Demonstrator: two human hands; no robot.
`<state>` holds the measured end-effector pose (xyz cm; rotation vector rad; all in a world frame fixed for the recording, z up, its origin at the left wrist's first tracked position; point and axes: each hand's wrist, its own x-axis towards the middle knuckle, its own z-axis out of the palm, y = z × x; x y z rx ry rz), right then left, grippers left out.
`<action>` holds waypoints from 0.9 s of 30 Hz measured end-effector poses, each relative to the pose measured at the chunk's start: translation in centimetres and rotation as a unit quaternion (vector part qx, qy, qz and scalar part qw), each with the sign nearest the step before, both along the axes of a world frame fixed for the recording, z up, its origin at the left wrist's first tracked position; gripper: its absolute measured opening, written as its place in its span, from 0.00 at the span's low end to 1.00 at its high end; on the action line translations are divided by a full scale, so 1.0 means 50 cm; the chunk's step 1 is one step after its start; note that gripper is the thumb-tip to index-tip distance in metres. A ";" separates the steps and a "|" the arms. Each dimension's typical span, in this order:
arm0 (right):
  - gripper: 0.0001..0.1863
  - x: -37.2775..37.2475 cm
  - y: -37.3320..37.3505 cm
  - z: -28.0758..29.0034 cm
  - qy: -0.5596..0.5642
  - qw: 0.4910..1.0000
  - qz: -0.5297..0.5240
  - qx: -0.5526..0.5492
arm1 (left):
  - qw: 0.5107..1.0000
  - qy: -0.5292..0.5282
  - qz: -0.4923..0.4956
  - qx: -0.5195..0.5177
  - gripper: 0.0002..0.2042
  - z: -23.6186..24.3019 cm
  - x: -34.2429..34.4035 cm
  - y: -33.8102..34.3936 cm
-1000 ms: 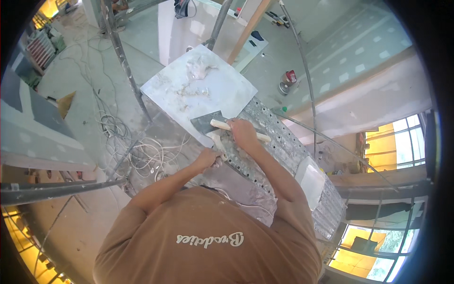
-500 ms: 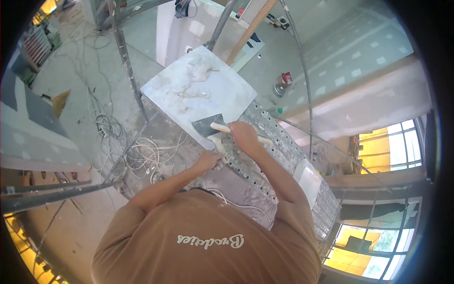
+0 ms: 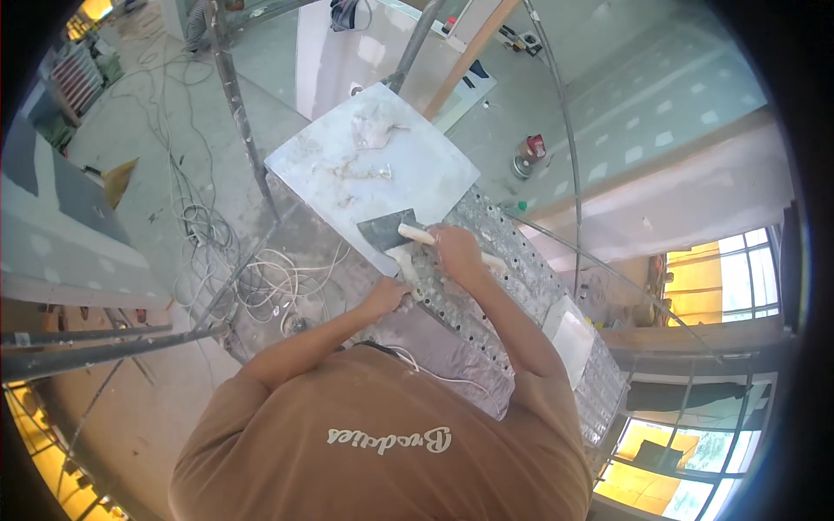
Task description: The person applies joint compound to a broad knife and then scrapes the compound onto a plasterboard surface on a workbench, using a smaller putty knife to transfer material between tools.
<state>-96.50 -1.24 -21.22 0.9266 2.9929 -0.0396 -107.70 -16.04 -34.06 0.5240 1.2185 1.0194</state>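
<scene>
Since the camera looks straight down over the person's head and shoulders, the brown shirt (image 3: 382,434) blocks the lower body and whatever is right below the chest. Fingers of both hands are small in frame; exact grip is hard to read. The lens rim cuts off and bends the picture edges.

Surface: a perforated metal scaffold deck (image 3: 512,286) runs from centre toward lower right, with a white board (image 3: 369,169) lying flat at its far end, smeared with pale filler. A small white panel (image 3: 569,334) lies on the deck near the person's right elbow. Scaffold tubes (image 3: 234,113) rise at the left side. Below is a dusty concrete floor (image 3: 139,156) strewn with looping cables (image 3: 261,278). A plasterboard wall (image 3: 643,113) with patched screw spots runs along the upper right; windows (image 3: 721,278) glow yellow at right.

Right hand (image 3: 456,252): closed around the pale handle of a wide filling knife (image 3: 387,233), whose dark blade lies on the near edge of the white board. Left hand (image 3: 389,297): curled shut on a second pale handle (image 3: 404,265), just beside the right hand and below the blade; cannot tell what tool that handle belongs to. Both hands are close together over the deck at the board's near corner.
</scene>
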 end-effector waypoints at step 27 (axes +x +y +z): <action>0.12 0.003 0.040 0.013 -0.035 0.997 0.064 0.018 | 1.000 -0.020 -0.002 0.010 0.19 0.005 -0.004 -0.006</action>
